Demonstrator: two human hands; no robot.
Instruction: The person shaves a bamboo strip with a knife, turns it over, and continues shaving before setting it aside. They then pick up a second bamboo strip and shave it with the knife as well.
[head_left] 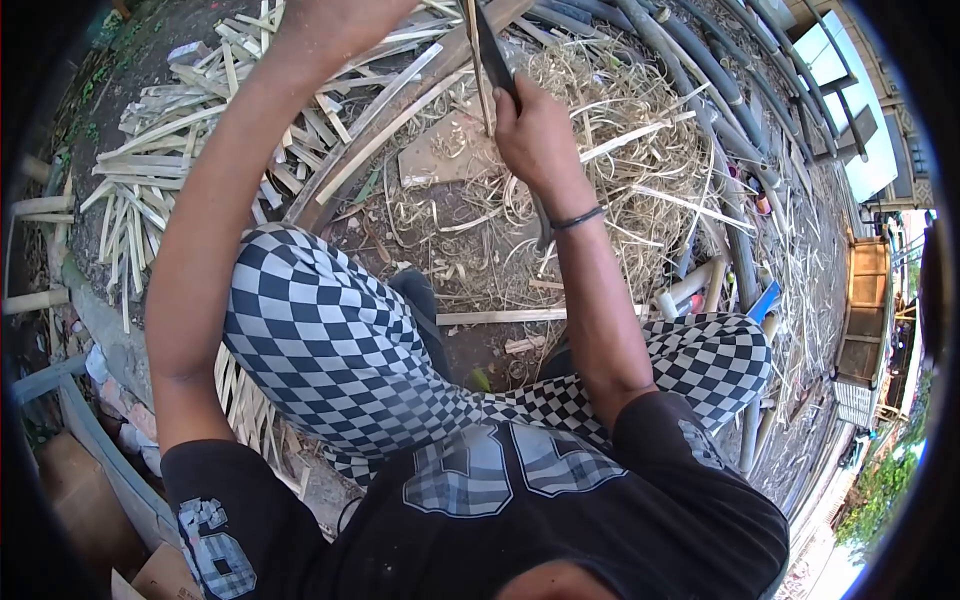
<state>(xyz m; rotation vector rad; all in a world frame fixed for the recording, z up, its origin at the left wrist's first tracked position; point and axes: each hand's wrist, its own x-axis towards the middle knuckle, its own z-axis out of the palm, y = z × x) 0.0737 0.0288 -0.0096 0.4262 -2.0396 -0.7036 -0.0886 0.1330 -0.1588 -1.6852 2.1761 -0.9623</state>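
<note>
My right hand (537,132) is closed around a knife with a dark blade (493,55), which points up toward the top edge of the view. A long handle end (545,228) shows behind the wrist, beside a dark bracelet. Against the blade's left side runs a thin bamboo strip (477,70), its lower end close to a flat brown board (440,152) on the ground. My left hand (345,22) reaches up at the top edge, left of the strip; its fingers are cut off by the frame.
Split bamboo strips (165,165) lie piled at left. Curly shavings (625,170) cover the ground ahead, with a long wooden beam (385,125) across it. Bamboo poles (700,65) stack at upper right. A blue object (765,302) lies by my right knee; a wooden cabinet (866,300) stands farther right.
</note>
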